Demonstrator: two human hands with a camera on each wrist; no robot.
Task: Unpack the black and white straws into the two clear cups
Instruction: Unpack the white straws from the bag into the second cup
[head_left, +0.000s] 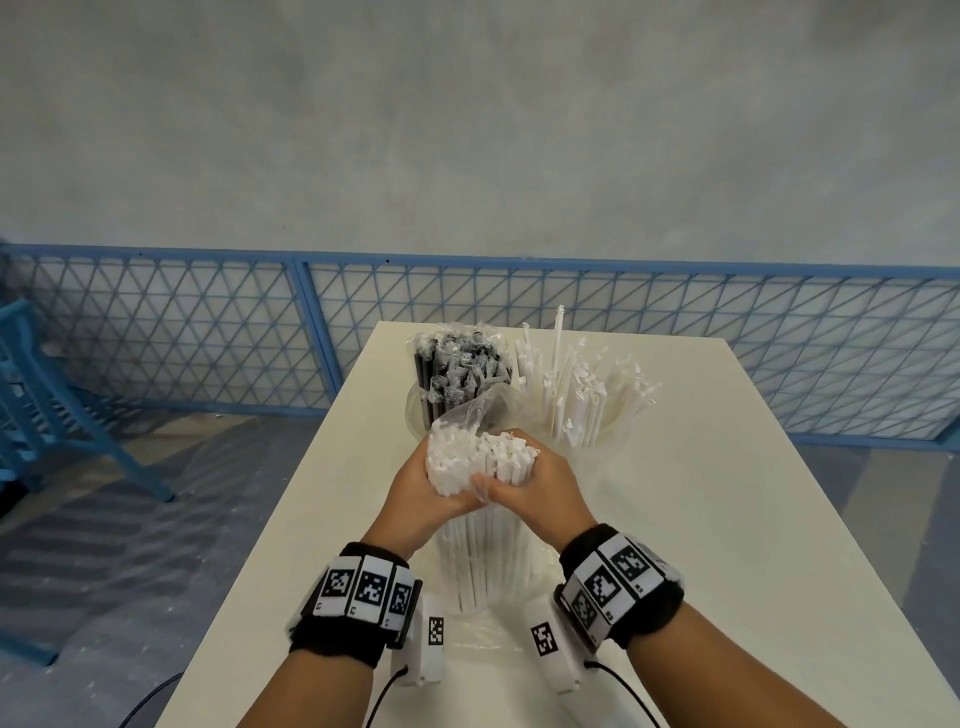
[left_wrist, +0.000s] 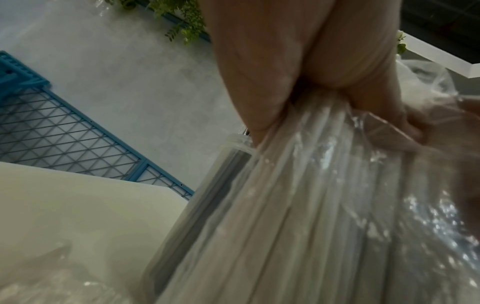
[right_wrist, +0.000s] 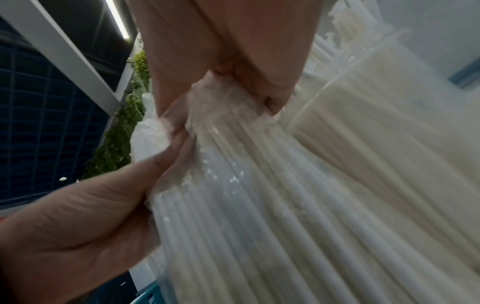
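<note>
A pack of white straws (head_left: 478, 467) in clear plastic wrap stands upright on the white table (head_left: 727, 519). Both hands clasp its top end. My left hand (head_left: 431, 478) wraps round the left side, and my right hand (head_left: 535, 483) pinches the wrap and straws on the right. In the left wrist view the fingers (left_wrist: 285, 72) close over the wrapped straws (left_wrist: 298, 195). In the right wrist view my right hand's fingers (right_wrist: 207, 51) grip the bundle (right_wrist: 272, 195). Behind it, a clear cup (head_left: 415, 410) holds wrapped black straws (head_left: 457, 374), and a second clear cup (head_left: 618, 431) holds loose white straws (head_left: 582, 384).
The table's left edge (head_left: 291, 493) drops to a grey floor. A blue mesh fence (head_left: 156, 322) runs behind the table, and a blue rack (head_left: 31, 395) stands at far left. Crumpled clear wrap (head_left: 478, 634) lies on the table between my wrists.
</note>
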